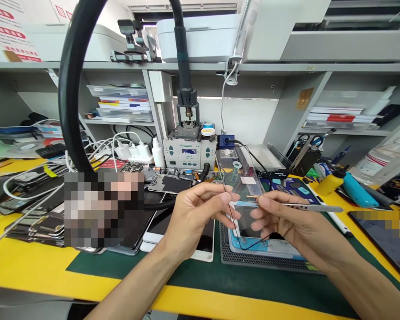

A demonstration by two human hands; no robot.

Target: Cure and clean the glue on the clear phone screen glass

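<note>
- Head view: the left hand (pixel 200 213) is narrowed, thumb and forefinger nearly meeting, and seems to pinch the thin black strand (pixel 243 249); a pale piece at those fingertips is too small to identify.
- The right hand (pixel 290 218) grips a slim grey tool (pixel 313 207), its handle sticking out behind the fingers. Whether its far end holds anything cannot be told.
- Both hands hang above the dark tray (pixel 253 263), close together; the strand sags in a loop between them, over the tray.
- Left of the tray lies a white phone (pixel 205 255); behind it and to the left stands the station (pixel 173 151); to its right are a yellow bottle (pixel 330 182) and a blue bottle (pixel 360 191).
- The strand looks thin enough to kink or tear, if the hands pull apart unevenly.
- Its loop could snag on the tray's load, should the hands sink.
- A loose pinch might let it fall among the clutter on the tabletop (pixel 173 302).
- The tool could slip and nick it, if pressed at an angle.
</note>
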